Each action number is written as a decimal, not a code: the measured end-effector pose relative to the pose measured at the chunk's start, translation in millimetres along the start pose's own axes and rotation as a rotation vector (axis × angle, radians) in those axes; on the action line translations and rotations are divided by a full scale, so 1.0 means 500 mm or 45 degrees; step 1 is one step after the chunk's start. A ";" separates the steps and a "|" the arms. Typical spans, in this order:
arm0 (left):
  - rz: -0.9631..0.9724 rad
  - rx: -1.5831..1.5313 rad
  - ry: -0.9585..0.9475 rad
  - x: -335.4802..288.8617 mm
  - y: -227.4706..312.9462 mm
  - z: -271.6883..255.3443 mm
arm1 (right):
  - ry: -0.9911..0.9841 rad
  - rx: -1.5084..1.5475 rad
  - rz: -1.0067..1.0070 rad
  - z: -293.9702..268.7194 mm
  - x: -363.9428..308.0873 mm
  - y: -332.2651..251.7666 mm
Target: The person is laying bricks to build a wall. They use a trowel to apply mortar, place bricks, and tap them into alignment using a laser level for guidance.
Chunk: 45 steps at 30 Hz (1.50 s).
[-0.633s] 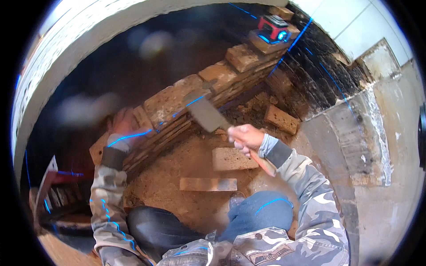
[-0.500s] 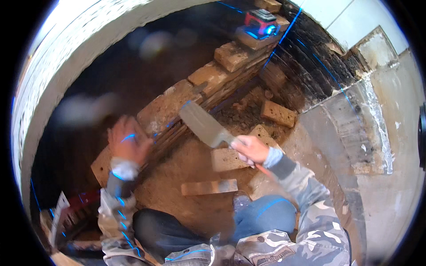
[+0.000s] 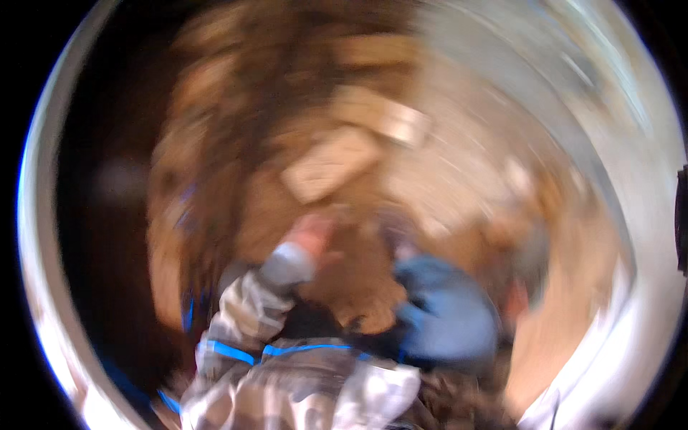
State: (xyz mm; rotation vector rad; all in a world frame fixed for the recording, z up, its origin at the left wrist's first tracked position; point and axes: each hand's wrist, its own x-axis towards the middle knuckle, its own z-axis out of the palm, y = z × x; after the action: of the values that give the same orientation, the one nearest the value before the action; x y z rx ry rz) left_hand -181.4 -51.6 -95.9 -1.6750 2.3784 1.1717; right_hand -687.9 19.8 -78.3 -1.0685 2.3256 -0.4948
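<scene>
The whole view is smeared by motion. My left hand (image 3: 313, 235) is held over the brown ground, just below a pale brick (image 3: 333, 163). Its fingers look apart, and nothing shows in them. On the right, past my blue-clad knee (image 3: 448, 315), a reddish smear (image 3: 516, 297) may be my right hand; its fingers cannot be made out. A grey blur (image 3: 534, 251) just above it could be the trowel blade, but its outline is lost.
A second brick (image 3: 380, 115) lies beyond the pale one, with another brick (image 3: 376, 50) farther off. Along the left runs the brick wall (image 3: 168, 251), blurred, beside a dark recess. A pale floor or wall surface (image 3: 494, 86) curves round the upper right.
My view has swung right and down, so the laser level has left the picture. My left hand has gone from beside the brick wall to over the ground. The right hand, earlier gripping a trowel, is now blurred.
</scene>
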 end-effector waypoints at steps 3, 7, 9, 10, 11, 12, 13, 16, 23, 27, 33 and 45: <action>0.051 0.009 0.352 -0.047 0.027 -0.105 | -0.056 0.040 0.176 0.036 -0.036 0.027; 0.086 -0.446 0.879 -0.172 0.066 -0.122 | -0.368 -0.051 -0.037 0.154 0.065 -0.100; 0.087 -0.602 1.128 -0.268 0.086 -0.128 | -0.509 -0.076 -0.161 0.208 0.082 -0.167; -0.003 -0.578 1.239 -0.298 0.099 -0.110 | -0.568 -0.086 -0.208 0.225 0.091 -0.193; -0.097 -0.493 1.316 -0.327 0.111 -0.084 | -0.627 -0.095 -0.252 0.245 0.101 -0.212; -0.177 -0.419 1.390 -0.346 0.114 -0.057 | -0.674 -0.101 -0.295 0.261 0.113 -0.233; -0.272 -0.369 1.467 -0.370 0.118 -0.035 | -0.724 -0.107 -0.344 0.279 0.122 -0.256; -0.771 -0.374 1.640 -0.455 0.149 0.022 | -0.854 -0.160 -0.431 0.325 0.133 -0.309; -2.258 -0.318 2.097 -0.684 0.100 0.197 | -1.007 -0.227 -0.519 0.442 0.121 -0.368; -1.672 -0.483 3.012 -0.828 0.059 0.263 | -1.126 -0.305 -0.608 0.508 0.099 -0.401; -1.686 -0.207 2.768 -0.761 0.173 0.222 | -1.168 -0.409 -0.724 0.548 0.090 -0.438; -2.146 -0.738 2.504 -0.891 0.335 0.334 | -0.975 -0.528 -1.021 0.307 0.098 -0.675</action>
State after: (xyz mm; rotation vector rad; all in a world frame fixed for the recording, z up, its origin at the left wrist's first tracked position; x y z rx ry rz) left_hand -192.0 428.9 57.9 2.1616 0.5581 0.3368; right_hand -425.8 -244.3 -38.4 -1.9656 1.2877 0.1500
